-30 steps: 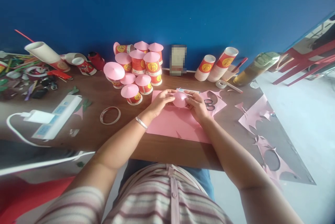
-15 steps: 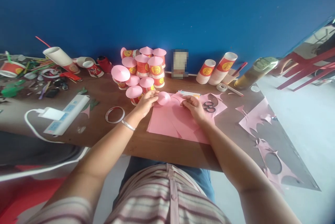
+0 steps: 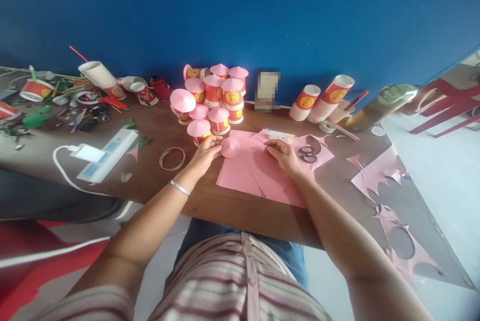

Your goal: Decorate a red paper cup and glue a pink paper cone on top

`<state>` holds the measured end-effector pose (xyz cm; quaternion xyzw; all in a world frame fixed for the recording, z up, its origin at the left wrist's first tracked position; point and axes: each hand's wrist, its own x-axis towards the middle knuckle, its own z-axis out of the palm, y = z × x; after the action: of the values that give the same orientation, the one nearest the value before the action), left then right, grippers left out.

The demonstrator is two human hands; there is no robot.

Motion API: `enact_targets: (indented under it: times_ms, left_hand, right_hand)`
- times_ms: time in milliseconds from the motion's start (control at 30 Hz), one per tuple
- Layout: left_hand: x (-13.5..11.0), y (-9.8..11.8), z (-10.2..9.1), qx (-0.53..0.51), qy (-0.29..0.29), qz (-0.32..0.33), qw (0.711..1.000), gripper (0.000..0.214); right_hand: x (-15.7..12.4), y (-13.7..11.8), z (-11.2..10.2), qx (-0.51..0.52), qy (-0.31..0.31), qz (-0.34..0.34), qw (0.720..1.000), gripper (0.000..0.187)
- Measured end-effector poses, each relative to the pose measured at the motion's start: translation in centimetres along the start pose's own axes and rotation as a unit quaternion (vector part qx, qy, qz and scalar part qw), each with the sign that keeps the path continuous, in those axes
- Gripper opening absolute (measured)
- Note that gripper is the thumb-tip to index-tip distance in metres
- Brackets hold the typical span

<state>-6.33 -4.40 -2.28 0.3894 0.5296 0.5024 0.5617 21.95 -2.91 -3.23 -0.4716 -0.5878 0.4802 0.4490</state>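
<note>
My left hand (image 3: 207, 155) pinches the edge of a small pink paper cone (image 3: 230, 147), its round face turned towards me over the left part of a stack of pink paper (image 3: 243, 176). My right hand (image 3: 283, 155) is over the same stack, thumb and fingertips pressed together. Whatever is between them, if anything, is too small to make out. Just right of it, black-handled scissors (image 3: 308, 154) lie on cut pink paper. Beyond my left hand stand several red paper cups (image 3: 213, 95) topped with pink cones (image 3: 182, 100).
Stacked paper cups (image 3: 305, 103), a tape roll (image 3: 327, 127) and a bottle (image 3: 380, 106) stand at the back right. Paper offcuts (image 3: 378, 171) lie on the right. To the left are a bangle-like ring (image 3: 172, 159), a power strip (image 3: 108, 156) and cluttered craft bits (image 3: 71, 106).
The view has swung left, so the table things appear farther right. My left hand has tipped the cone's face more towards me and shifted it slightly left over the paper.
</note>
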Motion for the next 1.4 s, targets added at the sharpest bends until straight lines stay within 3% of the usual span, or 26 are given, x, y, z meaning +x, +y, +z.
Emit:
enact_targets:
  times_ms: [267, 733, 933, 1067, 1200, 1333, 1400]
  left_hand:
    - [0.6, 0.0, 1.6, -0.070, 0.017, 0.015, 0.997, 0.040]
    - [0.5, -0.8, 1.4, 0.089, 0.027, 0.115, 0.989, 0.040]
    - [-0.4, -0.4, 1.7, 0.261, 0.051, 0.248, 0.932, 0.041]
    - [-1.3, 0.0, 2.8, 0.311, 0.029, 0.318, 0.895, 0.043]
    - [-2.0, 0.0, 2.7, 0.336, 0.014, 0.319, 0.886, 0.031]
    - [-3.2, -0.1, 0.6, 0.375, 0.088, 0.304, 0.871, 0.015]
    - [-4.2, 0.0, -0.2, 0.400, 0.087, 0.273, 0.871, 0.029]
  right_hand:
    - [0.1, 0.1, 0.0, -0.025, -0.005, 0.001, 1.000, 0.020]
    - [0.2, 0.3, 0.0, -0.027, -0.010, -0.009, 1.000, 0.020]
    - [0.2, -0.1, 0.0, -0.046, -0.015, 0.000, 0.999, 0.021]
    - [0.0, -0.4, 0.0, -0.056, -0.016, -0.002, 0.998, 0.024]
    - [-0.1, -0.4, 0.0, -0.085, -0.016, -0.006, 0.996, 0.044]
    - [-0.1, 0.0, 0.0, -0.087, -0.028, -0.009, 0.996, 0.052]
    - [0.1, 0.2, 0.0, -0.082, -0.034, -0.014, 0.996, 0.052]
